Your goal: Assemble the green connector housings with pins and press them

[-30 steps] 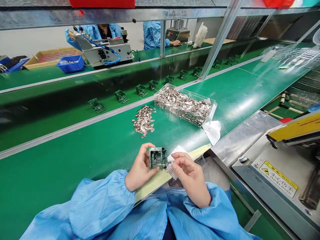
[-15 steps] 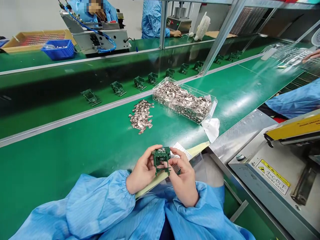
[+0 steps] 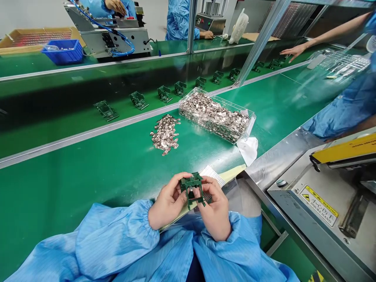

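Between my two hands, close to my body, is a green plastic frame (image 3: 192, 181) with an open middle and thin legs. My left hand (image 3: 167, 203) is closed on its left side, thumb at the lower edge. Closed on the right side is my right hand (image 3: 216, 207), its thumb reaching into the frame's opening. Any small part inside the frame is too small to make out. Ahead on the green table lies a loose heap of small silvery metal pieces (image 3: 165, 134). A clear plastic box (image 3: 253, 122) full of similar pieces stands to its right.
Several green frames (image 3: 138, 100) stand in a row on the belt beyond the metal rail (image 3: 88, 139). On my right is a machine with a warning label (image 3: 319, 205). A co-worker's hand (image 3: 296, 51) is over the belt, far right. White paper (image 3: 248, 150) lies beside the box.
The green frame has turned and tilted slightly in my hands, and my right thumb has shifted into its opening. At the far right, a co-worker's arm has reached out over the belt.
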`<action>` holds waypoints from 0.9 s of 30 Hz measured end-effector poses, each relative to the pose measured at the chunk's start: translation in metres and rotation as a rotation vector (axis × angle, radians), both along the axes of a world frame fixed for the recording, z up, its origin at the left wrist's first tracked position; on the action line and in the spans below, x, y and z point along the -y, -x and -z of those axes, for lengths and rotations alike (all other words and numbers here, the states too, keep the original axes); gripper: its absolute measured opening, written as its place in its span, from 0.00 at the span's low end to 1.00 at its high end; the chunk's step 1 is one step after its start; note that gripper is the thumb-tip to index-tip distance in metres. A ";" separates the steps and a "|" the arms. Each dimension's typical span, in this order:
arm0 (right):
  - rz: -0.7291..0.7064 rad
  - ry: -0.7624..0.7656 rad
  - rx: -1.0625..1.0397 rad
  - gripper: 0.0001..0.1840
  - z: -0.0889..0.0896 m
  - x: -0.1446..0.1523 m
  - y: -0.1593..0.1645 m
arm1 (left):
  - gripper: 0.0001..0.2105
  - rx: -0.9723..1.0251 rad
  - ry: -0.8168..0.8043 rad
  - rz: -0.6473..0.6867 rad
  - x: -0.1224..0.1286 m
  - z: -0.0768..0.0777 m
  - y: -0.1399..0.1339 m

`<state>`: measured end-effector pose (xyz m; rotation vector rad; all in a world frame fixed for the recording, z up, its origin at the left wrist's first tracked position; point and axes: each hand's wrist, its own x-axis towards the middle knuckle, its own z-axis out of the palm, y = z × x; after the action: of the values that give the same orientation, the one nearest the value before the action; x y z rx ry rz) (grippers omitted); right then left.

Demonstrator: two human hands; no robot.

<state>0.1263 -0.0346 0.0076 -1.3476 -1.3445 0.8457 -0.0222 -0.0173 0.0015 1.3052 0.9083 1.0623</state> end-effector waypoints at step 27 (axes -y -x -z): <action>0.002 0.104 -0.358 0.09 -0.005 0.013 0.004 | 0.17 -0.051 0.055 -0.035 0.016 -0.012 -0.007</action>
<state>0.1227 -0.0471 0.0126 -1.2060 -1.0313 1.1099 -0.0153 -0.0333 0.0139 1.2801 0.9948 1.0281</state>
